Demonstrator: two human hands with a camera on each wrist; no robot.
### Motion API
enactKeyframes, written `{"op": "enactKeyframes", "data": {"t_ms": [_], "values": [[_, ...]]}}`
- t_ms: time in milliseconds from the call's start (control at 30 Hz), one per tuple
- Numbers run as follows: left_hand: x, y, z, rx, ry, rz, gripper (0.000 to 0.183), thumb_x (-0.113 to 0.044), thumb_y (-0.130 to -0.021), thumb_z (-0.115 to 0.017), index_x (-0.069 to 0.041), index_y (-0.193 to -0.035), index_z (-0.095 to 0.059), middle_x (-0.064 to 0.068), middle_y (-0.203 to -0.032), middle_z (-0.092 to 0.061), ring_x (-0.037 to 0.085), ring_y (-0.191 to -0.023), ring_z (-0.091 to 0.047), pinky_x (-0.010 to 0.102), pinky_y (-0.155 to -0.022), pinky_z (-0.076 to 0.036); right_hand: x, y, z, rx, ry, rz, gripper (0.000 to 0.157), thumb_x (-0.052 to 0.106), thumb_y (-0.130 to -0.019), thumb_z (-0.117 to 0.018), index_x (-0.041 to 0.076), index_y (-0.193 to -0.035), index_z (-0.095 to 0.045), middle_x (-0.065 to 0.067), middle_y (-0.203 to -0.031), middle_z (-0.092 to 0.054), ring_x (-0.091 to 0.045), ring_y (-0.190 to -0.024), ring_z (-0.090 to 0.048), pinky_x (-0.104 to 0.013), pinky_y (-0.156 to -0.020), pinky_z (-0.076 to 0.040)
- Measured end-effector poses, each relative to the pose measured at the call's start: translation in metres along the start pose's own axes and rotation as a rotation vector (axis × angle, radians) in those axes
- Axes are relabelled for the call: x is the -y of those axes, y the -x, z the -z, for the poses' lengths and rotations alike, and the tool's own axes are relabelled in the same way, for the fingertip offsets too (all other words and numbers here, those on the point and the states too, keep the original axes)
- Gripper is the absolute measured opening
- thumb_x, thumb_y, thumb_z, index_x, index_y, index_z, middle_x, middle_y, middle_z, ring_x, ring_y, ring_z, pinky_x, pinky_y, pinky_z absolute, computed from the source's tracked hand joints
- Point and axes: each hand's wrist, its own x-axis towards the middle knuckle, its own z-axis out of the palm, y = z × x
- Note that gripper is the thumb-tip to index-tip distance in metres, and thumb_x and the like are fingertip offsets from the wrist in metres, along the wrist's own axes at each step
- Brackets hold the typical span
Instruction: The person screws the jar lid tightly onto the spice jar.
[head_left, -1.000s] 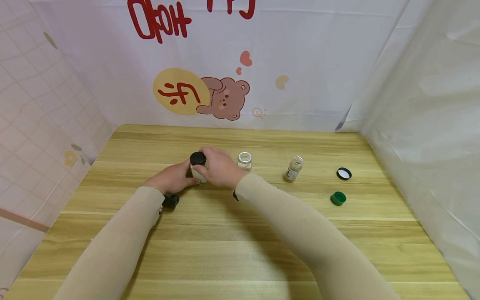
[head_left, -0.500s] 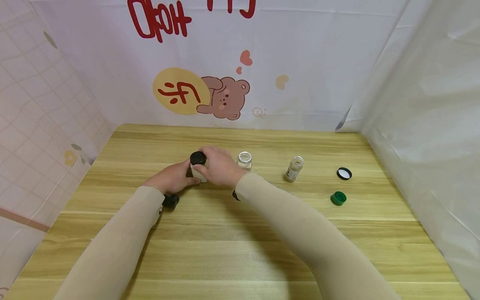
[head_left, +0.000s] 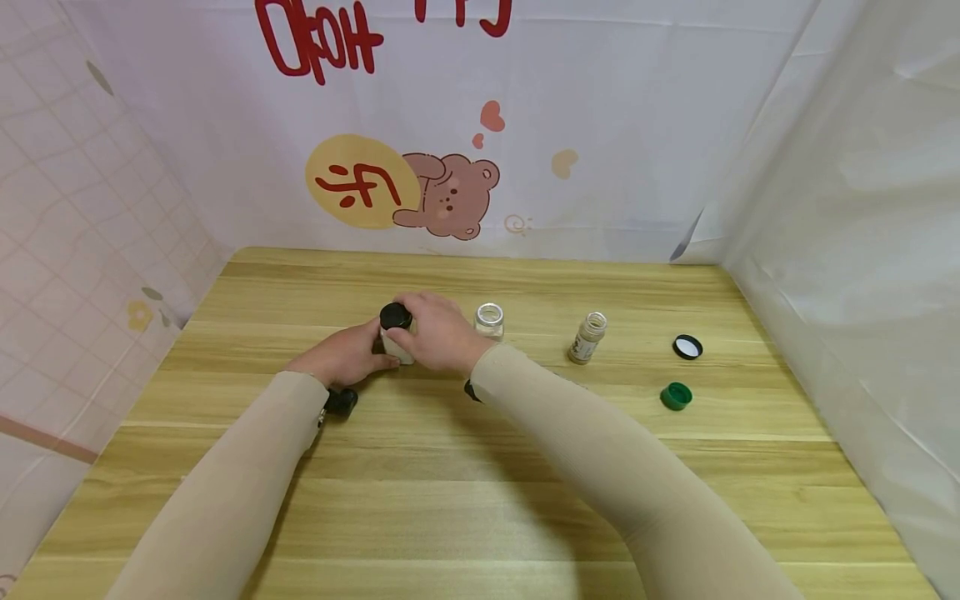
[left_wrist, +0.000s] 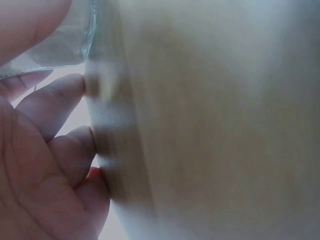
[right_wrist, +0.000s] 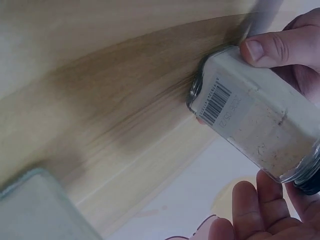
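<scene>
A square glass spice jar [right_wrist: 255, 112] with a barcode label and pale contents stands left of centre in the head view, under a black cap [head_left: 396, 316]. My left hand [head_left: 347, 354] grips it low, its thumb [right_wrist: 272, 49] lying along the glass near the base in the right wrist view. From the other side my right hand [head_left: 442, 335] holds the cap between thumb and fingers. In the left wrist view, a glass corner of the jar [left_wrist: 75, 52] shows above the curled left fingers [left_wrist: 75, 155].
Right of my hands stands an uncapped glass jar [head_left: 489, 323], partly behind the right arm. Farther right is a smaller open labelled bottle [head_left: 588, 339]. A black lid [head_left: 687, 347] and a green cap [head_left: 677, 397] lie on the wooden table [head_left: 420, 517]. A printed curtain [head_left: 622, 125] borders the back.
</scene>
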Motion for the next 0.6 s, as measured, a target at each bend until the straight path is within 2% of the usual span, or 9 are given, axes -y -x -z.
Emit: {"op": "enactKeyframes", "data": {"t_ms": [333,467,600], "values": [[0.0003,-0.0014,0.0001,0.003,-0.004,-0.001,0.082,-0.043,-0.104,-0.067,-0.027,-0.169,-0.02,0.023,-0.154,-0.055,0.045,-0.142,-0.053,0.066,-0.115,-0.042,0.0013,0.0009,-0.0006,-0.041,-0.053,-0.03,0.045,0.046,-0.104,-0.065,0.014,-0.136,-0.061,-0.001,-0.134,-0.067,-0.019,-0.124,-0.063,-0.037,-0.11,-0.05],[0.0006,-0.002,0.0005,0.008,0.006,-0.002,0.082,-0.041,-0.103,-0.069,-0.027,-0.169,-0.021,0.022,-0.155,-0.054,0.044,-0.143,-0.052,0.067,-0.116,-0.041,0.003,0.002,0.0012,-0.026,-0.077,-0.041,0.055,0.046,-0.104,-0.065,0.013,-0.146,-0.056,-0.004,-0.145,-0.062,-0.022,-0.135,-0.059,-0.037,-0.116,-0.047],[0.0016,-0.0017,0.0006,0.013,0.014,-0.005,0.083,-0.039,-0.103,-0.069,-0.028,-0.169,-0.02,0.021,-0.158,-0.052,0.045,-0.145,-0.05,0.067,-0.117,-0.04,0.0036,0.0023,0.0018,-0.006,-0.098,-0.047,0.057,0.045,-0.104,-0.065,0.015,-0.152,-0.053,-0.007,-0.148,-0.059,-0.024,-0.137,-0.056,-0.039,-0.117,-0.046]]}}
